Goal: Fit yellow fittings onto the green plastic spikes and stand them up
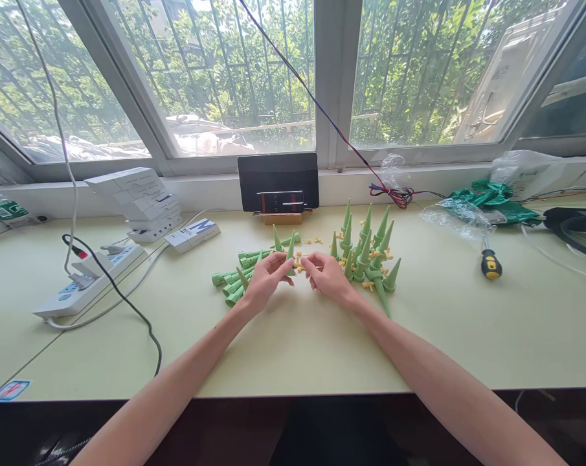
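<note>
A green cone-shaped plastic spike points upward from the fingers of my left hand, which is closed around it. Just to the right, my right hand has its fingers pinched together; what is between them is too small to make out. Small yellow T-shaped pieces show between the two hands, near the fingertips. Green ribbed tubes and more spikes lie beside and behind my left hand. Past my right hand stands a cluster of green spikes, several with yellow pieces in their sides.
At the back, a phone leans before a black tablet. White boxes and a power strip with cables are on the left. A screwdriver and plastic bags lie on the right.
</note>
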`<state>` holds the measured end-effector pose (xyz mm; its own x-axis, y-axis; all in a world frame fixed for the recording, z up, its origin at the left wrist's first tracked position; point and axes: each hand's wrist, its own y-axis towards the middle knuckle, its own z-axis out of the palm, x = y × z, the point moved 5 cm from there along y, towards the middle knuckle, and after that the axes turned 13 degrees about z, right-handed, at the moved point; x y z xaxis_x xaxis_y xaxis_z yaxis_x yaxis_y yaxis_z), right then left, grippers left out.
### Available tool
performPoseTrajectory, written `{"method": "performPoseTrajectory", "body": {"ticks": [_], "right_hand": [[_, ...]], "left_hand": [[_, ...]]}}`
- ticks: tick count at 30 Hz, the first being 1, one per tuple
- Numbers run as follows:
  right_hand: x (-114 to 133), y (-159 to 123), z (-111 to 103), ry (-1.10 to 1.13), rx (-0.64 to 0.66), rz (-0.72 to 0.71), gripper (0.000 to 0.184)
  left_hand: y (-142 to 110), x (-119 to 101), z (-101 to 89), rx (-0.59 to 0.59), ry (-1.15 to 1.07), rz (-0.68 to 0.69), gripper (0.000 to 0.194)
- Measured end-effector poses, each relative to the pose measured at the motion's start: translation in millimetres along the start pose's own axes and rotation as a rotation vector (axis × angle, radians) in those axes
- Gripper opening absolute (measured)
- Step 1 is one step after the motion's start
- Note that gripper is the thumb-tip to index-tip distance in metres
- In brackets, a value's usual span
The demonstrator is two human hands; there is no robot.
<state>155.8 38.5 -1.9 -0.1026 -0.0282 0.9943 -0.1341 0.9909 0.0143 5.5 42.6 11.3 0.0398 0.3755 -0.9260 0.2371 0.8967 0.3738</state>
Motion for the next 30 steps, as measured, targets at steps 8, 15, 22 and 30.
{"method": "performPoseTrajectory", "body": {"ticks": [8,15,22,30], "right_hand": [[4,-3,2,-0.026,0.032,-0.017,0.039],[1,0,2,-0.062,0.034,-0.004,0.047],[-4,2,4,-0.047,0.056,0.023,0.059],[-7,3,7,-0.019,0.116,0.052,0.065]], "left_hand": [[-1,-2,1.4,0.015,0.011,0.003,0.032],[-1,-5,3.2,0.032,0.036,0.029,0.032],[-1,-6,4.1,0.036,0.040,0.028,0.032],[-1,-6,3.8,0.026,0.034,0.024,0.032]]}}
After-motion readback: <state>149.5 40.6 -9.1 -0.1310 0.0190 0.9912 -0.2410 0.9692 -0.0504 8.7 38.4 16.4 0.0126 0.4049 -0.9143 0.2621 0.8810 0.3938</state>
